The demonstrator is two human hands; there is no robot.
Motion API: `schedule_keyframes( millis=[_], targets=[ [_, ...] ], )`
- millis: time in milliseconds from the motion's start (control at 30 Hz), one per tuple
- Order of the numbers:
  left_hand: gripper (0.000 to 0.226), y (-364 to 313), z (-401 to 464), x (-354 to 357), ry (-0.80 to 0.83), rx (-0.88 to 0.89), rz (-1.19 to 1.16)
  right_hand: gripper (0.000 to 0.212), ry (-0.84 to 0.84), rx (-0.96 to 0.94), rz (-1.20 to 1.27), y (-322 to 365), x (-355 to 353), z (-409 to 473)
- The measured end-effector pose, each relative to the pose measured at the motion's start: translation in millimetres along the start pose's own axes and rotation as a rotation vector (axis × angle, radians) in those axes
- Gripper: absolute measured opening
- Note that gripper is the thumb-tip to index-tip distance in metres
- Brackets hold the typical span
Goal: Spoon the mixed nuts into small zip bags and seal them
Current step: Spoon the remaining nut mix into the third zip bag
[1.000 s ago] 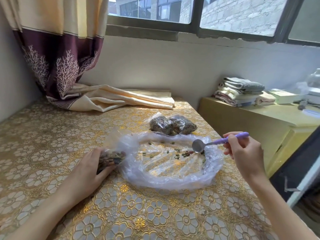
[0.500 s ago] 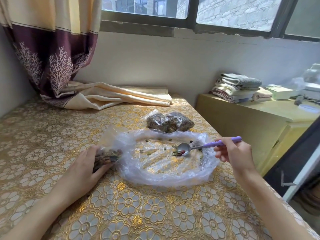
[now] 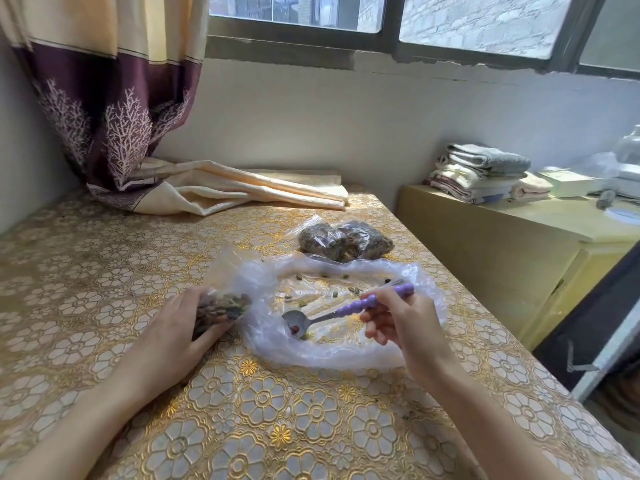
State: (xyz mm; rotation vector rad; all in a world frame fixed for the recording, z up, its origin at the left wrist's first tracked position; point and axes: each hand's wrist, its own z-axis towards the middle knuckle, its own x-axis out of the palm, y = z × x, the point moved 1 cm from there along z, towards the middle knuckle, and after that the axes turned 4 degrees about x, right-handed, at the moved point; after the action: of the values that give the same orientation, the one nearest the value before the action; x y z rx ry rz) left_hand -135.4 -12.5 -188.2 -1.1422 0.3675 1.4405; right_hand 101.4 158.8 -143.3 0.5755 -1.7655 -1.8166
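Your left hand [image 3: 173, 336] lies on the gold flower-patterned tablecloth [image 3: 259, 410], fingers curled round a small clear zip bag [image 3: 221, 306] part-filled with mixed nuts, holding it against the cloth. Your right hand [image 3: 403, 318] pinches the purple beaded handle of a metal spoon [image 3: 332, 313] between thumb and fingertips. The spoon's bowl sits low inside the wide, crumpled clear plastic bag [image 3: 332, 355] spread open on the cloth, with a few nuts in it. Scattered loose nuts and seeds [image 3: 332, 294] lie on the plastic's floor, just beyond the spoon. Farther back, two filled nut bags [image 3: 344, 240] rest side by side, touching. Behind them a folded cream cloth [image 3: 263, 192] lies under the maroon-bordered curtain [image 3: 104, 116].
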Motion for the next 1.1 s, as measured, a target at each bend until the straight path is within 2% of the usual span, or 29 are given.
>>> schedule_keyframes(
  millis=[133, 267, 333, 400, 500, 600, 733, 900, 1100],
  targets=[
    [0.042, -1.1, -0.3, -0.6, 0.005, -0.002, -0.006, 0.046, 0.021, 0.054, 0.039, -0.9, 6.8, -1.5],
    [0.042, -1.5, -0.9, -1.1, 0.017, -0.009, -0.008, 0.032, -0.087, 0.195, 0.135, -5.7, 2.0, 2.9],
    [0.041, -2.1, -1.2, -1.3, 0.020, -0.007, -0.007, 0.038, -0.139, 0.230, 0.170, -6.4, -1.1, 5.0],
    [0.041, -2.6, -1.2, -1.6, 0.018, -0.003, -0.007, 0.047, -0.160, 0.212, 0.191, -4.3, -4.0, 6.4],
    [0.040, -3.1, -1.6, -2.1, 0.018, -0.002, -0.012, 0.032, -0.189, 0.149, 0.235, 3.9, -7.3, 7.9],
    [0.040, -3.3, -1.9, -2.6, 0.016, 0.004, -0.010, 0.027, -0.193, 0.056, 0.263, 13.6, -6.8, 11.5],
    [0.040, -4.0, -1.9, -2.9, 0.019, 0.010, -0.004, 0.029, -0.114, -0.083, 0.268, 31.8, 4.5, 14.5],
    [0.057, -3.2, -1.3, -2.2, 0.012, 0.000, -0.013, 0.023, 0.028, -0.244, 0.148, 41.6, 28.7, 15.6],
    [0.050, -2.5, -0.9, -2.2, 0.005, -0.012, -0.013, 0.016, 0.246, -0.326, -0.068, 35.5, 44.5, 13.3]
  ],
)
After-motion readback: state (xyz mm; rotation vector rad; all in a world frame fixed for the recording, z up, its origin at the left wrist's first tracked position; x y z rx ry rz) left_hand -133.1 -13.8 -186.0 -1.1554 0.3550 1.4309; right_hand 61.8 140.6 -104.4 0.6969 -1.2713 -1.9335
